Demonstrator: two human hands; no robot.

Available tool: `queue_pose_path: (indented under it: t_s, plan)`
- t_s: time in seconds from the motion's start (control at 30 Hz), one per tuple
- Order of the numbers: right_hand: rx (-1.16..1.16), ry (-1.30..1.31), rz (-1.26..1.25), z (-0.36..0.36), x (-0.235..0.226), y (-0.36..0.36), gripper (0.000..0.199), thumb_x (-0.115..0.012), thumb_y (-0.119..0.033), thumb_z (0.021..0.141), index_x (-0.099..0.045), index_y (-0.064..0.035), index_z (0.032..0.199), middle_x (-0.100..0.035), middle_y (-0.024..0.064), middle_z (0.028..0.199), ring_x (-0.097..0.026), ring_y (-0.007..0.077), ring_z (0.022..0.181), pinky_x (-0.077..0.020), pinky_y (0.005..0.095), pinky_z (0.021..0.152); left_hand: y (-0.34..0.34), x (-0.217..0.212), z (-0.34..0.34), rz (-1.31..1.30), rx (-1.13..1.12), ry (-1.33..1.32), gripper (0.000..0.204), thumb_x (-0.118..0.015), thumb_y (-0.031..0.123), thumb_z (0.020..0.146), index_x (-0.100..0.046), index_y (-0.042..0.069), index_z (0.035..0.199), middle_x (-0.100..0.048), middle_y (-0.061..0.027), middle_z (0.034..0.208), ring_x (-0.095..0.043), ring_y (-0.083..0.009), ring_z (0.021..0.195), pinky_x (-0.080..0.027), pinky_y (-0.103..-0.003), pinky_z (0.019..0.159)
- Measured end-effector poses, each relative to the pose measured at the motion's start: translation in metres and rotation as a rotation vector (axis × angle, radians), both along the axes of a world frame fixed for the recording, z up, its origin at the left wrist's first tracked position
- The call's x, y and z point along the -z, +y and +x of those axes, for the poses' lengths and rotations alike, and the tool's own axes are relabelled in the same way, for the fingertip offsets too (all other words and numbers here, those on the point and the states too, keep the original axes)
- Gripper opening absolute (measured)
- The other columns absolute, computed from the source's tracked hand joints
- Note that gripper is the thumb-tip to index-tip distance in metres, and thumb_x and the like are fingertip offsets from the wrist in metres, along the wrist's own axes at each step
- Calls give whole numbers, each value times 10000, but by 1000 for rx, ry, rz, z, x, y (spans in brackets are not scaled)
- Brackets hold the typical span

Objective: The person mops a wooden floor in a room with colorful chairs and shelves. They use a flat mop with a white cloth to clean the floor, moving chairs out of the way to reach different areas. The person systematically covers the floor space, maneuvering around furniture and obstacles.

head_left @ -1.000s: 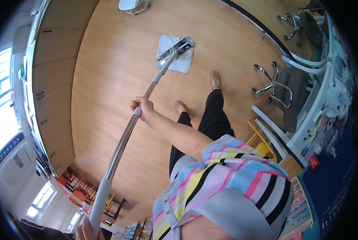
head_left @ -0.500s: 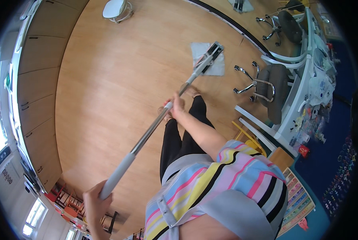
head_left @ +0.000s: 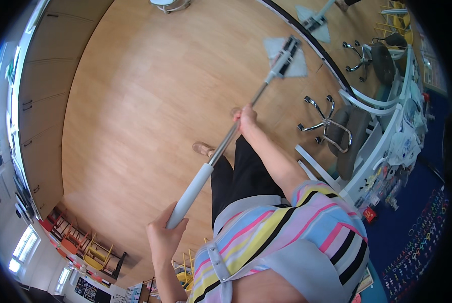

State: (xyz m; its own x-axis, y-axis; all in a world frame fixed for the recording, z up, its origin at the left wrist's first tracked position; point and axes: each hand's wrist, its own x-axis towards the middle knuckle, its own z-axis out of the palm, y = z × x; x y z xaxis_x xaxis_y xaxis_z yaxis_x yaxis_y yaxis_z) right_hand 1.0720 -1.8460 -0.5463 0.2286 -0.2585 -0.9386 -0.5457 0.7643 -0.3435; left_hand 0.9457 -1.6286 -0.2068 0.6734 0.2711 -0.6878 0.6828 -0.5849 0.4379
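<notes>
Grey mop (head_left: 224, 144): left hand (head_left: 165, 235) cups the handle's end; right hand (head_left: 246, 120), arm extended, encircles the pole. Long axis points forward-right; head lies near the dark edge of the floor (head_left: 135, 111).

Glossy metal mop pole (head_left: 225, 145), smooth plastic sleeve (head_left: 191, 194), matt cloth (head_left: 298, 66), satin wood-look floor (head_left: 140, 116)

From over here, floor (head_left: 150, 111) is free left of the right hand (head_left: 246, 118) clear to the cabinets (head_left: 49, 116), but right of that grip a swivel chair (head_left: 353, 146) obstructs, a black edging strip (head_left: 314, 44) bounds things just past the mop head (head_left: 286, 54), and legs (head_left: 253, 166) crowd bodyward.
</notes>
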Motion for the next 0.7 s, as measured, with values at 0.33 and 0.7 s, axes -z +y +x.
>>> queue_pose_path:
  t_s: [0.33,0.7]
  plan:
    - [-834,-70,-154,-56,3,275,483,-429,-397,913,-458,6,648,-485,116,460,-516,250,333,-398,374,288,71,-13,-170,139,-534,75,371,-692,37,662,-613,-45,1016,-595,-71,687,-515,-86,630,-447,-263,570]
    - [-1386,-25,283,-249,-87,420,478,-384,-386,924,-465,-23,624,-504,97,451,-548,223,364,-431,337,315,88,-99,-292,214,-855,183,425,-658,31,682,-582,-26,1096,-628,-91,840,-580,-140,729,-468,-279,649]
